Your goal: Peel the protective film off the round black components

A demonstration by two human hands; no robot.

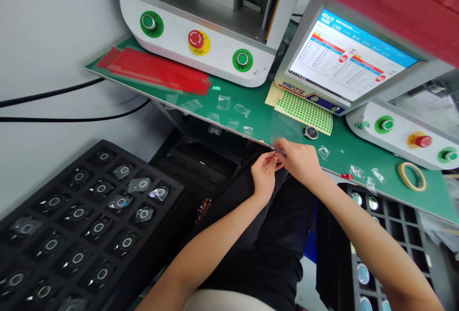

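Note:
My left hand (264,173) and my right hand (299,160) meet at the front edge of the green table (258,119), above my lap. Fingers of both hands are pinched together around something small that I cannot make out, mostly hidden between the fingertips. Just beyond my right hand, a round watch-like piece (311,132) lies on the table. Scraps of clear film (224,103) are scattered to the left, and another scrap (323,152) is near my right wrist.
Left: a black tray (102,146) of wrapped round devices. Right: a compartment tray (396,213) and tape roll (412,176). Behind: red strips (154,69), a machine with buttons (172,38), a screen (344,57) and a sheet of green dots (304,111).

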